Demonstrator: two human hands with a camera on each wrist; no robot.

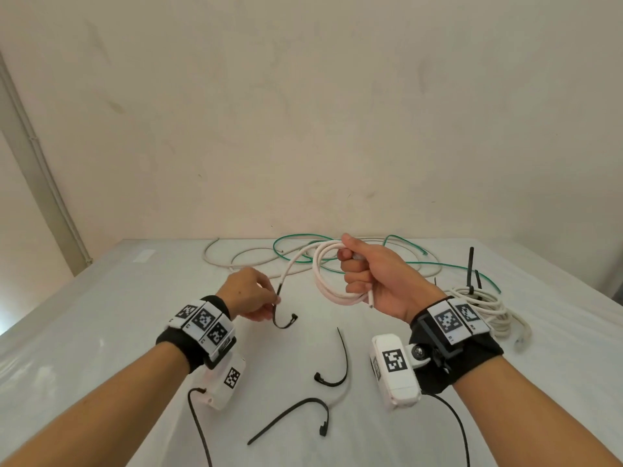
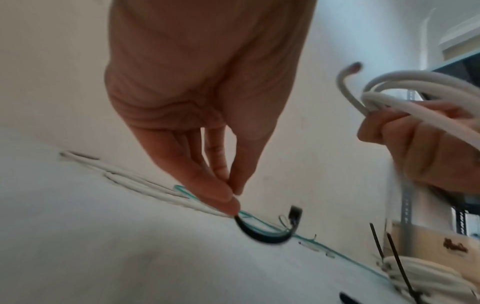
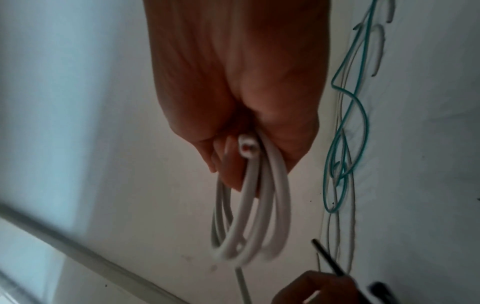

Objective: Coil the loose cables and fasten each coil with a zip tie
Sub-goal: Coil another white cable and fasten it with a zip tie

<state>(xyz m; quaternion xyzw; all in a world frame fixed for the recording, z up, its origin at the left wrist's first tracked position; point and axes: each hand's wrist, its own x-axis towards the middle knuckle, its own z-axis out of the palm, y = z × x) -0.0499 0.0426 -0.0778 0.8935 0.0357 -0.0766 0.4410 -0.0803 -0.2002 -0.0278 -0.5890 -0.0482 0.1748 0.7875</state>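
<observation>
My right hand (image 1: 357,267) grips a white cable coil (image 1: 323,281) of several loops, held above the table; the same coil (image 3: 249,222) hangs from the fist in the right wrist view, a cut end showing. My left hand (image 1: 266,303) pinches a curved black zip tie (image 1: 279,318) between thumb and fingertips, just left of the coil. In the left wrist view the zip tie (image 2: 262,236) curls below my fingertips (image 2: 228,203), its head pointing up. A loose strand runs from the coil toward the left hand.
A green cable (image 1: 303,241) and a thin white cable (image 1: 236,257) lie tangled at the table's far side. A tied white coil (image 1: 485,308) with black zip ties sits at right. Three spare zip ties (image 1: 337,365) lie near the front.
</observation>
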